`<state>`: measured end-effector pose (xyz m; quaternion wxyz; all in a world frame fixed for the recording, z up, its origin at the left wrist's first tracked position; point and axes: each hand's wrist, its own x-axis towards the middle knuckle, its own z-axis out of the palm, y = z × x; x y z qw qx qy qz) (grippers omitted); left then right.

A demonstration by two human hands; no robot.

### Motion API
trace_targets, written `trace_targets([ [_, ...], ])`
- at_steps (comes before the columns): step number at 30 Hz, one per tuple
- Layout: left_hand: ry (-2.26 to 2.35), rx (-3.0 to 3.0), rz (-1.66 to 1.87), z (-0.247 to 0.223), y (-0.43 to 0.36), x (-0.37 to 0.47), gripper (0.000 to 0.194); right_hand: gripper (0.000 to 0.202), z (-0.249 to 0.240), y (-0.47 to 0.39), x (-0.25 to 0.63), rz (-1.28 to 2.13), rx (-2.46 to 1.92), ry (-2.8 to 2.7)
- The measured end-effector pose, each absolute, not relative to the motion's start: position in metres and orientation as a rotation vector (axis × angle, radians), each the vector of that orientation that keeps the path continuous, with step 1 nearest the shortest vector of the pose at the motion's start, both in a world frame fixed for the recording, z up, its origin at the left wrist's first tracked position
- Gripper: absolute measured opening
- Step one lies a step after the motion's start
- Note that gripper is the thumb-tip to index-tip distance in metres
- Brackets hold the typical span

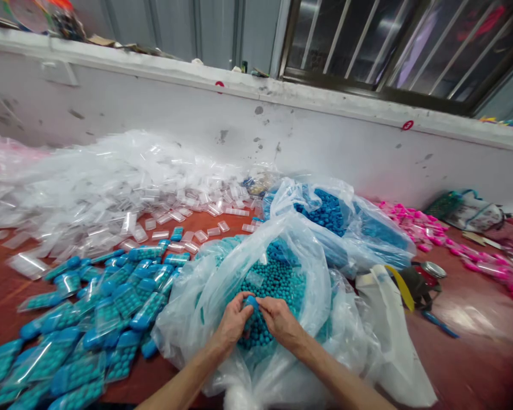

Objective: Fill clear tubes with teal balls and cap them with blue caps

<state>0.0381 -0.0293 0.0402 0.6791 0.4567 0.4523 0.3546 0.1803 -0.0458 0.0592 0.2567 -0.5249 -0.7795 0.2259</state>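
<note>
Over an open plastic bag (222,279) of teal beads (282,273), my two hands meet at a small blue cap (252,302). My left hand (232,320) is closed on it with thumb and fingers. From the other side, my right hand (281,320) pinches it too. Whatever sits below the cap is hidden by my fingers. Left of the bag lies a heap of clear flat containers (128,302) filled with teal beads and topped with blue caps.
A pile of clear, unfilled plastic containers (111,188) spreads at the back left. Behind the bead bag stands a bag of darker blue pieces (325,210). Pink pieces (474,256), a blue pen (439,324) and a white sack (393,330) lie on the right of the red table (474,353).
</note>
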Motion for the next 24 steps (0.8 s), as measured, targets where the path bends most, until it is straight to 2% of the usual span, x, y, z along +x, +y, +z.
trace_targets([
  [3, 1.041, 1.048, 0.797, 0.042, -0.03, 0.039, 0.037, 0.03, 0.054, -0.05, 0.175, 0.594, -1.423, -2.053],
  [5, 1.048, 1.074, 0.782, 0.043, -0.029, 0.038, 0.038, 0.028, 0.056, -0.05, 0.175, 0.707, -1.43, -1.935],
  [9, 0.988, 1.106, 0.681, 0.052, -0.024, 0.033, 0.045, 0.025, 0.072, -0.041, 0.188, 1.284, -1.458, -1.595],
  [11, 0.935, 1.103, 0.647, 0.057, -0.023, 0.03, 0.049, 0.028, 0.079, -0.034, 0.197, 1.465, -1.449, -1.447],
  [17, 0.934, 1.16, 0.619, 0.067, -0.029, 0.027, 0.043, 0.04, 0.078, -0.026, 0.199, 1.28, -1.491, -1.363],
  [21, 0.977, 1.158, 0.694, 0.065, -0.032, 0.032, 0.053, 0.036, 0.08, -0.039, 0.182, 1.084, -1.435, -1.611],
  [22, 0.979, 1.142, 0.732, 0.064, -0.032, 0.034, 0.054, 0.041, 0.082, -0.043, 0.178, 1.083, -1.438, -1.671],
  [24, 0.961, 1.103, 0.841, 0.062, -0.032, 0.035, 0.053, 0.063, 0.084, -0.051, 0.171, 1.085, -1.466, -1.77],
])
